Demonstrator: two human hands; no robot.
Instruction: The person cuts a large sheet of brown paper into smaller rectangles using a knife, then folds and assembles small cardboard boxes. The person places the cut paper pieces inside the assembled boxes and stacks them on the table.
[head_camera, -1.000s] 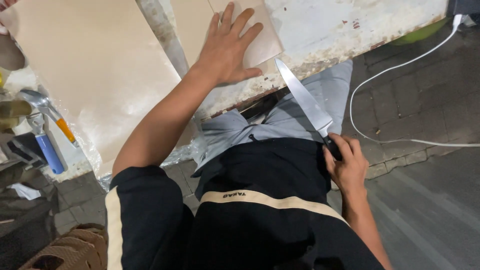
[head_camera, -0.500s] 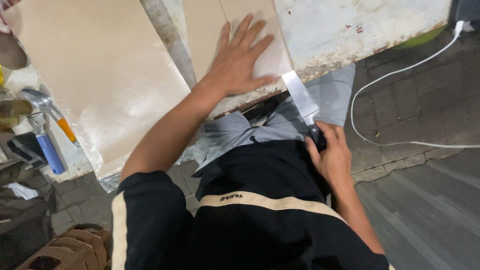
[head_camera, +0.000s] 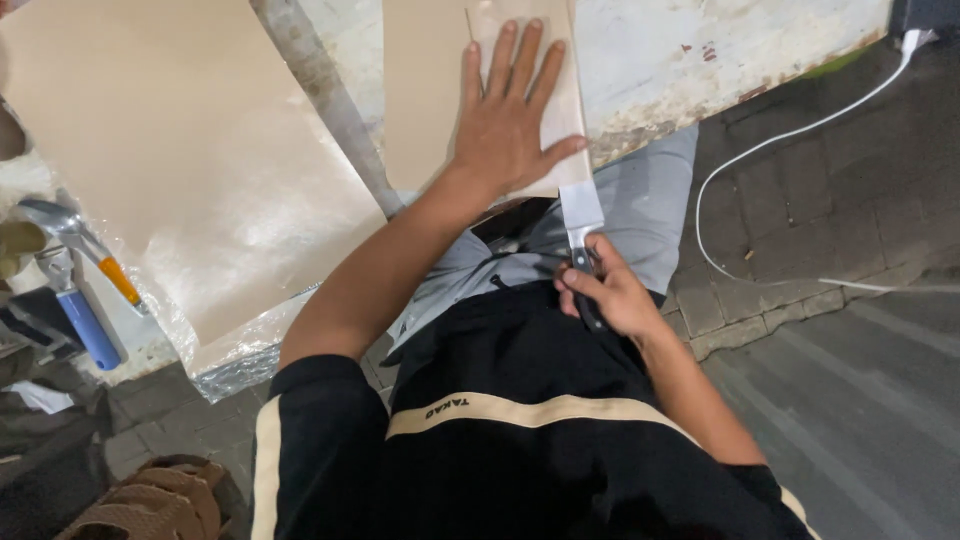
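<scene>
A tan sheet (head_camera: 430, 110) lies at top centre of the frame on a worn white table (head_camera: 700, 60). The left hand (head_camera: 510, 125) presses flat on the sheet, fingers spread and released. The right hand (head_camera: 610, 295), below centre, is clenched round the handle of a knife (head_camera: 580, 205), whose blade lies along the sheet's right edge. This looks like a cutting step; the next stroke calls for steady pressure with the fingers clear of the blade.

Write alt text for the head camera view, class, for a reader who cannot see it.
A person's left hand presses flat on a tan sheet at a worn white table's edge, while the right hand grips a knife against the sheet's near edge. A larger tan sheet lies to the left.
</scene>
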